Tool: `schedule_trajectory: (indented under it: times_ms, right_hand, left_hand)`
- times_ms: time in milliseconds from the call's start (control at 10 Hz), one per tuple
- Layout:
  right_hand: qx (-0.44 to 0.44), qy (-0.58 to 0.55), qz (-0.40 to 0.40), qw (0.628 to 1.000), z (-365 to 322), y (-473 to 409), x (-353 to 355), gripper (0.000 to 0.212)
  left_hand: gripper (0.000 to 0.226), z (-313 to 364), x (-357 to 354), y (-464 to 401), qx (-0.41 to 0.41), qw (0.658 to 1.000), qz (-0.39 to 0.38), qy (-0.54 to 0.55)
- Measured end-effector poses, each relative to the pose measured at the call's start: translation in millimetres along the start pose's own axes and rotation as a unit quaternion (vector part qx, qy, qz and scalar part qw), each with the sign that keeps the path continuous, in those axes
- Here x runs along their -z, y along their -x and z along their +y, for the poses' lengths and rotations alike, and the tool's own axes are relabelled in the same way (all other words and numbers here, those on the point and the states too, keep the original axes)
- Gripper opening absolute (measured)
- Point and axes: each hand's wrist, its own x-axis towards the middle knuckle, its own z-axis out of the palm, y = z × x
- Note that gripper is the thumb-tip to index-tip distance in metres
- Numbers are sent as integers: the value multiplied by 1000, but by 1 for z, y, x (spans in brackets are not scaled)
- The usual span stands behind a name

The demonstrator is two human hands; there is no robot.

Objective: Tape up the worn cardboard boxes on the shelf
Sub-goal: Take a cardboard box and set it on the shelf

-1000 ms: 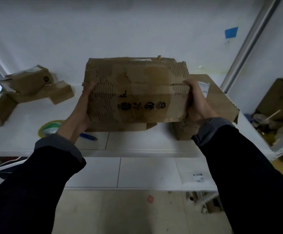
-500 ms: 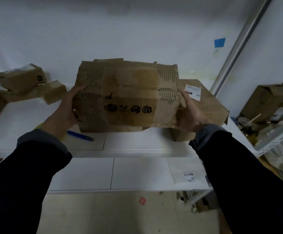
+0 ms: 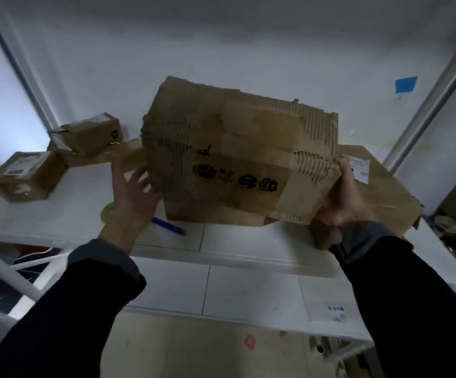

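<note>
A worn brown cardboard box [image 3: 237, 159] with torn, ribbed patches and black markings is held tilted above the white shelf [image 3: 248, 241]. My right hand [image 3: 341, 197] grips its lower right corner. My left hand [image 3: 134, 186] is beside the box's left end with fingers spread; they touch or nearly touch the side. A roll of tape [image 3: 108, 211] lies on the shelf, mostly hidden behind my left wrist. A blue pen-like tool [image 3: 168, 225] lies just below the box.
Two small worn boxes [image 3: 90, 135] [image 3: 25, 175] sit at the shelf's left end. A flat cardboard box with a white label [image 3: 384, 192] lies behind my right hand. Metal uprights [image 3: 433, 85] frame the shelf. A lower shelf board [image 3: 221, 293] runs beneath.
The box has tipped, its right end dropping. My left hand has let go of the left side and spread its fingers. The view has shifted, showing more of the left boxes.
</note>
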Motion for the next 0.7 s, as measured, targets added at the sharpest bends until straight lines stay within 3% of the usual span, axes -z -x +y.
schedule_trajectory:
  times_ms: [100,200,300,400,500,600,700]
  right_hand:
    - [32,-15,8,999,-13,11,-3,67]
    - [47,2,36,998,-22,21,-9,53]
    - [69,33,63,995,-25,27,-8,50]
    - [62,44,67,995,-17,29,-1,54]
    - [54,6,55,997,-1,30,9,64]
    - [36,10,34,999,20,43,3,77]
    - [19,-6,40,999,46,58,4,79]
  left_hand:
    - [83,-37,-6,0,90,994,17,54]
    - [80,-84,-19,-15,77,992,22,-94]
    - [121,-94,-35,-12,2,970,-39,-242]
    - [148,-110,-27,-50,-47,933,-29,-355]
    - [141,-108,-9,-88,-33,925,-56,-375]
    - [59,-84,-26,-25,-19,962,-124,-242]
    - [56,-73,-8,11,23,991,-126,-38]
